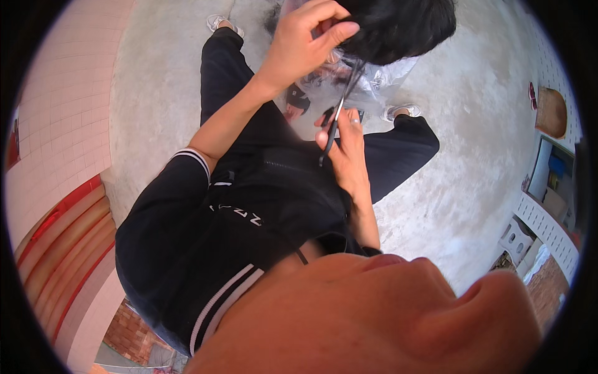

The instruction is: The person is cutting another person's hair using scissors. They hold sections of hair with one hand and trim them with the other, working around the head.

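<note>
My right hand (pixel 348 140) grips a pair of scissors (pixel 333 128) with black handles, thumb at one loop. Their blades point up toward the lower edge of another person's black hair (pixel 397 28), and a few dark strands hang about the blade tips. At the left side of that head, my left hand (pixel 310 39) pinches the hair between thumb and bent fingers; the exact contact is partly hidden. Below the hair spreads a clear plastic cape (pixel 369 86) with dark hair bits on it. The seated person's body is mostly hidden beneath.
My black-trousered legs (pixel 402 152) are spread to either side on the concrete floor (pixel 476 93). A pink tiled surface (pixel 70 84) and red-edged steps (pixel 70 238) lie left. At right are a brown mat (pixel 551 112), an open cabinet (pixel 553 173) and a grey plastic stool (pixel 516 238).
</note>
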Motion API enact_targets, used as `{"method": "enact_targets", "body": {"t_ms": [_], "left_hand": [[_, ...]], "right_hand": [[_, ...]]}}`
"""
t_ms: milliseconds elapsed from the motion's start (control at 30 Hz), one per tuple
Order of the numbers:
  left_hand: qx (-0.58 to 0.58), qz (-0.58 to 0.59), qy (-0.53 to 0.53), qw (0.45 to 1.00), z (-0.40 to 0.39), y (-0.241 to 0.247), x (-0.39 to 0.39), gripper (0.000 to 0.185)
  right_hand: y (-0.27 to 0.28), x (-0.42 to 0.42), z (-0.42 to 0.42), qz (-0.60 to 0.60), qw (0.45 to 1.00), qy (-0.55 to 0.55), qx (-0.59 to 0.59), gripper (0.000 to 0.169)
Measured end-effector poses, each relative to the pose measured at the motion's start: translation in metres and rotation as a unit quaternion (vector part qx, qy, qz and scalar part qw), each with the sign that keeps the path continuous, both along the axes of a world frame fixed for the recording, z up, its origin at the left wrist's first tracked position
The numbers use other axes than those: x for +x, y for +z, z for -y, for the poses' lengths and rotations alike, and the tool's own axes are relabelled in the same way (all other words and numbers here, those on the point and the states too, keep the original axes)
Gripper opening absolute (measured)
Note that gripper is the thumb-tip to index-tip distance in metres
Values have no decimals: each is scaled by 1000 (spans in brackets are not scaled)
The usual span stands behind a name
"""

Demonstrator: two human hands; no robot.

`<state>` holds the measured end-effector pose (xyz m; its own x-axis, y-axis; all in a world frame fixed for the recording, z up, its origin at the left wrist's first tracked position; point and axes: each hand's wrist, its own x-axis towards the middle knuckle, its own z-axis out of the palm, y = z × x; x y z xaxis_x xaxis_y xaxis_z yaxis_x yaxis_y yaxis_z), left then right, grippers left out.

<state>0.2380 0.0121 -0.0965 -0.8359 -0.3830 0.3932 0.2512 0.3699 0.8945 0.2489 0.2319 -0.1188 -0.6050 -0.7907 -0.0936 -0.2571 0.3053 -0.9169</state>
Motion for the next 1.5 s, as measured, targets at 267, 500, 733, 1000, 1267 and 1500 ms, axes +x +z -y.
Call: {"method": "enact_targets", "body": {"t_ms": [267, 500, 733, 1000, 1267, 1500], "left_hand": [[-12, -49, 0, 999, -3, 8, 11, 17], [-4, -41, 0, 999, 1, -2, 18, 16], [22, -21, -19, 999, -3, 0, 26, 14], [12, -12, -53, 998, 5, -11, 33, 14], [-110, -25, 83, 990, 12, 14, -13, 18], [94, -13, -61, 994, 27, 6, -9, 10]], "right_hand": [[13, -34, 45, -8, 994, -11, -105, 51], [20, -31, 60, 14, 989, -81, -122, 48], [13, -23, 56, -19, 991, -87, -105, 46], [-1, -11, 46, 7, 992, -99, -72, 40], [-18, 5, 28, -70, 996, -23, 52, 34], [22, -3, 15, 109, 993, 39, -21, 40]]}}
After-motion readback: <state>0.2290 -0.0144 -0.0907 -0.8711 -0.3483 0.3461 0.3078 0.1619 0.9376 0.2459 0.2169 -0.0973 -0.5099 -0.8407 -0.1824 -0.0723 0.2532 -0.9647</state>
